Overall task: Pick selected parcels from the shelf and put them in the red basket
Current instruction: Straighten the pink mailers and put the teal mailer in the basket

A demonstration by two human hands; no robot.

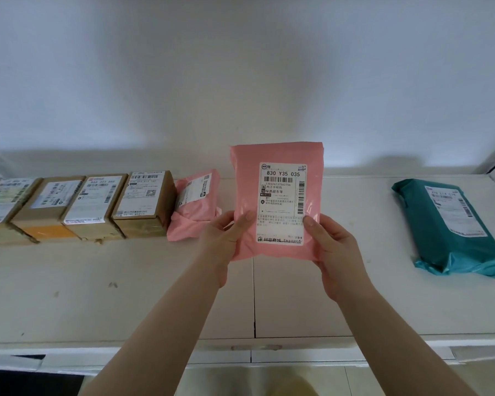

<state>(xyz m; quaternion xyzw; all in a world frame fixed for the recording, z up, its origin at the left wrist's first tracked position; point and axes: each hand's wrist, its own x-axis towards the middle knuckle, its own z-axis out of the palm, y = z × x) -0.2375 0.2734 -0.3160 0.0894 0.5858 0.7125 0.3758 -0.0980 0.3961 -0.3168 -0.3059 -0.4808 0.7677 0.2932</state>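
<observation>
Evidently the pink parcel is being held up for reading rather than carried: it stands upright in the air above the middle of the shelf, its white label turned square to the camera. The left hand pinches its lower left edge, thumb lying on the front, and the right hand grips its lower right edge the same way, so both sets of fingers are closed on the parcel and leave the printed code uncovered. A second pink parcel leans against the row of cardboard boxes lined along the shelf's back edge toward the left, labels up, likely to be checked at a glance. A teal parcel lies flat near the right end. No red basket shows here, so the drop-off must lie outside the view.
</observation>
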